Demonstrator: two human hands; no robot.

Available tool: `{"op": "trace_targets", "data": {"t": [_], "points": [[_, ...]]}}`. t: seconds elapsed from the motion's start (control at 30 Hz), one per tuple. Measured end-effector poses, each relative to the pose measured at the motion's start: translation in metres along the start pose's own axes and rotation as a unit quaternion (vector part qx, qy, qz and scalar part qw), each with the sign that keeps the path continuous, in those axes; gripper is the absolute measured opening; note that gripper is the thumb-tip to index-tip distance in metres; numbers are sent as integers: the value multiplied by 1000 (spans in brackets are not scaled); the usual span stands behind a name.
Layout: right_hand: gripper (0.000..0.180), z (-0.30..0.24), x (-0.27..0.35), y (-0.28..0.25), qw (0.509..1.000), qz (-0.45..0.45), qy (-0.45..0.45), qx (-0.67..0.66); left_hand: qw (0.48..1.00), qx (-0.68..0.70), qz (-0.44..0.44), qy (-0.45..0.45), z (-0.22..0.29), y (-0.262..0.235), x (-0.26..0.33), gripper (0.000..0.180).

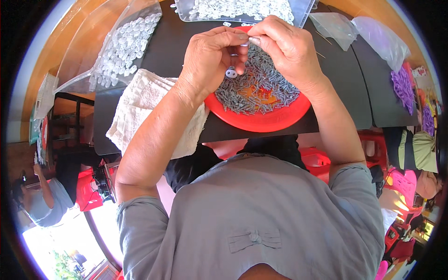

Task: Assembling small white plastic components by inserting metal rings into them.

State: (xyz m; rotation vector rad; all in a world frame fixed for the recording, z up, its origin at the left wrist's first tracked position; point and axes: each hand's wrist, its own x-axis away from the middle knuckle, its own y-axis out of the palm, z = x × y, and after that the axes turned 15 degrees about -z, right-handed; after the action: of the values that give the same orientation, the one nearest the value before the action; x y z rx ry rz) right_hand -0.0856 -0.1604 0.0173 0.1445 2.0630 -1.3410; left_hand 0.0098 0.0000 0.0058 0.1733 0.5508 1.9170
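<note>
working low over the near edge of the dark table, both hands meet above a red plate heaped with small grey screws. the left hand curls its fingers in and pinches a small white plastic piece that hangs just under the fingertips, while the right hand presses thumb and forefinger together on what looks like a single screw, its tip pointed toward the left hand's fingers. by the look of it the step in hand is joining a screw to a white piece, and the move to follow would call for lining the thin screw up with the piece's hole, a fine fit with both parts nearly hidden by the fingers. the plate overhangs the table edge slightly toward the person, so a nudge could tip it. just left of the plate lies a folded white towel, touching the left forearm. farther out, a clear bag of white pieces lies at the left, and another clear tray of white pieces sits beyond the hands, touching neither. to the right lie crumpled clear bags and purple parts, well apart from the work. nothing stands between the hands and the plate; another person in a pale shirt sits far off at lower left.
</note>
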Motion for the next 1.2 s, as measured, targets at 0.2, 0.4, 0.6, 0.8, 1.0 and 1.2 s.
{"op": "trace_targets", "data": {"t": [0.2, 0.4, 0.6, 0.8, 1.0, 1.2], "points": [[5, 2, 1, 0, 967, 17, 138, -212, 999, -38, 10, 37, -3, 3, 0, 14], [9, -5, -3, 3, 934, -18, 212, -286, 995, -70, 36, 58, -2, 4, 0, 13], [11, -7, -3, 7, 956, 3, 159, -245, 994, -68, 44, 74, -4, 1, 0, 14], [10, -2, -2, 3, 965, -20, 176, -193, 995, -49, 49, 72, -4, 0, -1, 13], [9, -2, -2, 8, 978, -25, 142, -150, 990, -100, 65, 78, -5, 5, 0, 12], [8, -2, -2, 8, 984, -23, 127, -125, 981, -145, 87, 92, -6, 8, 1, 10]]}}
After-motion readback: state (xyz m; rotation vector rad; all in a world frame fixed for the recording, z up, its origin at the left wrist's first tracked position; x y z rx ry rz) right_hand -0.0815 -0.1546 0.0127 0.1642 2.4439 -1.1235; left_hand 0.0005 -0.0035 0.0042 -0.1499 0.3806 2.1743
